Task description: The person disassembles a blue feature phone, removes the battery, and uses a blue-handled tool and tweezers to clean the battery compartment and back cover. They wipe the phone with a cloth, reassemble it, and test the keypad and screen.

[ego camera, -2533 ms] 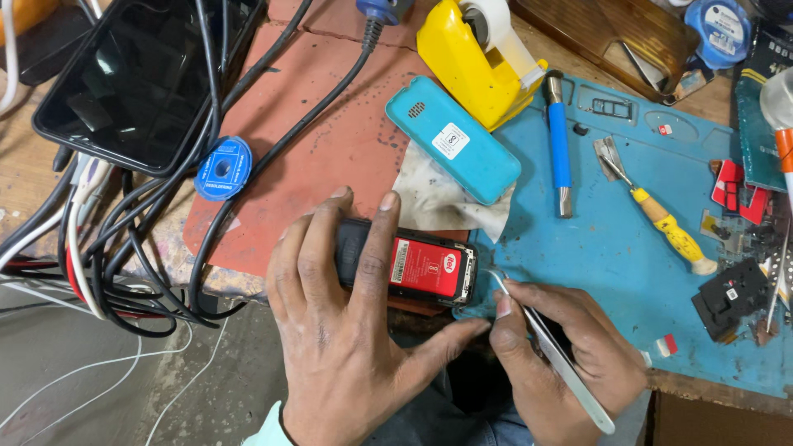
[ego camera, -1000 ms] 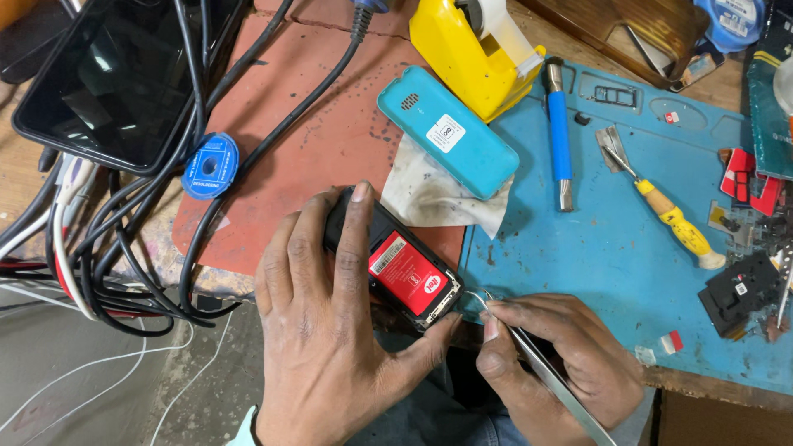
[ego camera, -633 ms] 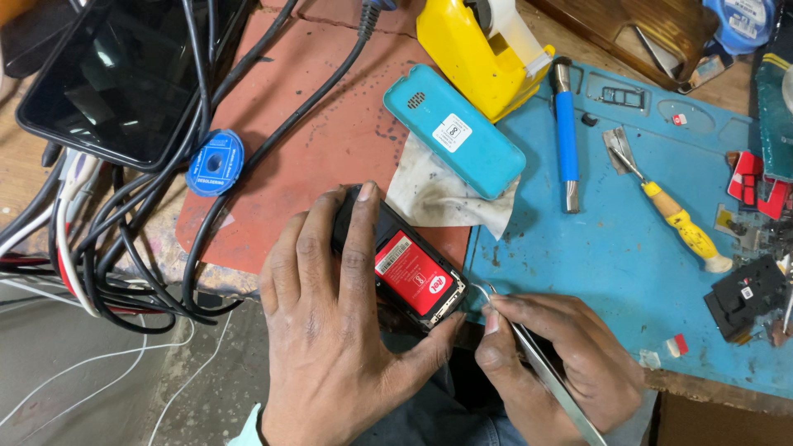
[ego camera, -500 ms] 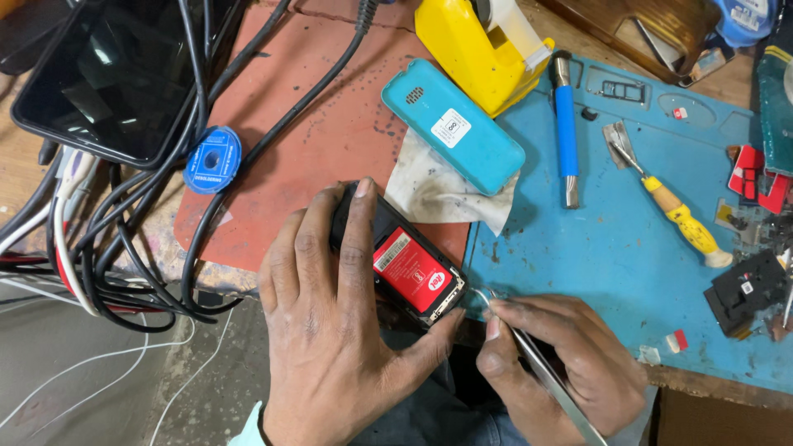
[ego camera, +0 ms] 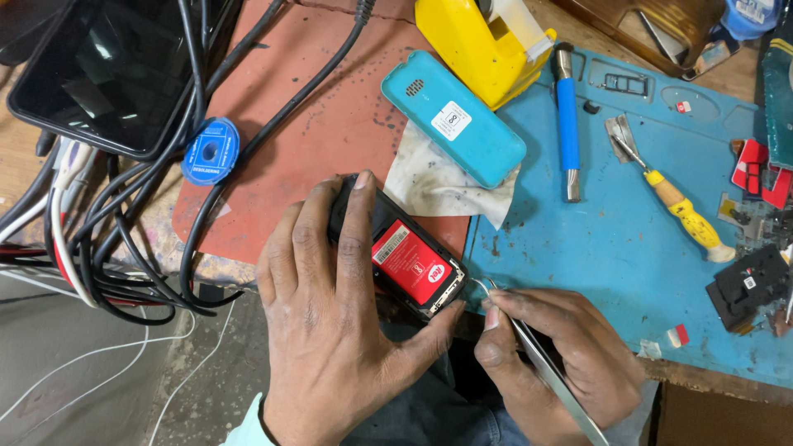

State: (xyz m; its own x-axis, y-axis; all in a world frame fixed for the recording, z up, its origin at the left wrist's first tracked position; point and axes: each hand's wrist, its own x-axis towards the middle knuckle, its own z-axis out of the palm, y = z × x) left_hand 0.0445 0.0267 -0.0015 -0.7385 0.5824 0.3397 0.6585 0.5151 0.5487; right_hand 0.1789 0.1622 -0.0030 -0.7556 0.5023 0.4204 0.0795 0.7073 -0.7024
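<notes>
The right hand (ego camera: 570,363) is pinching metal tweezers (ego camera: 553,380) between thumb and fingertips, the tips touching the lower-right corner of the open black phone (ego camera: 396,256). The left hand (ego camera: 330,330) is clamping that phone, fingers spread over its upper end and thumb pressing its lower edge, at the front edge of the red mat (ego camera: 314,124).

Compared with two and a half seconds ago, the phone is lying turned: then roughly level, now slanted, which seems to bring its corner toward the tweezers. Over the last half second almost nothing is moving.

Its long axis is running from upper left to lower right, red battery (ego camera: 410,263) facing up. Beside it are lying a teal phone (ego camera: 453,117), a stained cloth (ego camera: 429,177) and the blue mat (ego camera: 611,248).
</notes>
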